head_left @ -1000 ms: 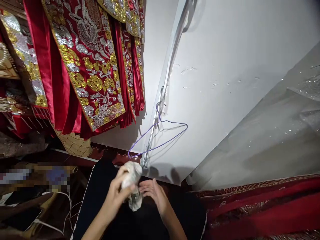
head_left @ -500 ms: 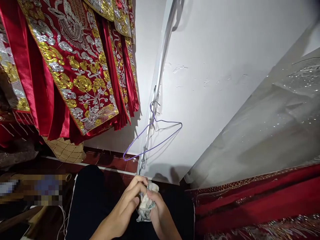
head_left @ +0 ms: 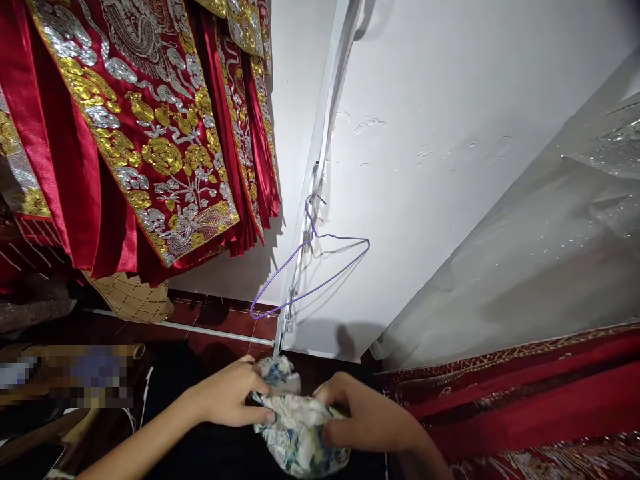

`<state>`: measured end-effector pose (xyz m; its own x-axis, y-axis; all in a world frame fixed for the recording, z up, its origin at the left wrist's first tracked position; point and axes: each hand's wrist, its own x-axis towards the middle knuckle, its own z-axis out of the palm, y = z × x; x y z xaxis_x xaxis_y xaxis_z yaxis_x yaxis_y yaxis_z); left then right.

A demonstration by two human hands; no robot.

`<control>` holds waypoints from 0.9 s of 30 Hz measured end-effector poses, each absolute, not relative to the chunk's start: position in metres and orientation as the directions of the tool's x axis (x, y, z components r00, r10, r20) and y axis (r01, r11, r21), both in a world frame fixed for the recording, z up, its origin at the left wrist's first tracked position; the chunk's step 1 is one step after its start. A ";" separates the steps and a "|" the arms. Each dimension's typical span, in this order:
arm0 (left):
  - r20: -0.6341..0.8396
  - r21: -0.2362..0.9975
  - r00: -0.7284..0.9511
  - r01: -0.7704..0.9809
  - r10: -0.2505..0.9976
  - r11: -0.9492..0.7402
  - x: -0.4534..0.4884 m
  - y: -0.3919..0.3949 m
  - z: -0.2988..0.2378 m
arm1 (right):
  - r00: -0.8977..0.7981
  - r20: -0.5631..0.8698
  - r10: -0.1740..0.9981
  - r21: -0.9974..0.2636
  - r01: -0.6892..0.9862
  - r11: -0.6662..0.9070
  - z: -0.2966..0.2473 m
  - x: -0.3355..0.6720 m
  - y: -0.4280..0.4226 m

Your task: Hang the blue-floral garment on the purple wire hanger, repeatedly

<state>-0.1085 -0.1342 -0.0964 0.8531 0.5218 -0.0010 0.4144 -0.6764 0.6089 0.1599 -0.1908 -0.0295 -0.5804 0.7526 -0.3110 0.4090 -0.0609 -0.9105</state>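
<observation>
White wall (head_left: 450,133) behind carries a purple wire hanger (head_left: 313,267); low in front, the left hand (head_left: 227,399) and right hand (head_left: 367,420) both grasp a crumpled white floral-printed cloth (head_left: 297,433) between them.

Item: floral cloth (head_left: 300,437), white with blue-green print, crumpled into a loose bundle. Position: lower centre of frame. Held: left hand (head_left: 227,400) pinches its left edge, right hand (head_left: 367,420) grips its right side; one fold raised on top
</observation>
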 end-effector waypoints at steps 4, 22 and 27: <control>-0.078 0.497 0.744 0.607 0.664 -0.621 -0.134 -0.121 -0.095 | -0.308 -0.098 0.946 -0.824 0.558 0.097 -0.008 0.175 -0.175; -0.001 0.272 0.526 0.819 0.851 -0.506 -0.174 -0.102 -0.046 | 0.108 0.332 0.937 -0.858 0.448 0.252 -0.080 0.203 -0.009; -0.030 0.118 0.445 0.891 0.895 -0.439 -0.192 -0.082 -0.049 | 0.153 0.353 0.923 -0.847 0.472 0.246 -0.085 0.201 -0.018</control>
<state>-0.1924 -0.0824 -0.0491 0.4454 0.8948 -0.0302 0.8905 -0.4393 0.1184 0.2014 -0.0176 -0.0847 0.1526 0.9232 0.3529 0.4719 0.2456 -0.8467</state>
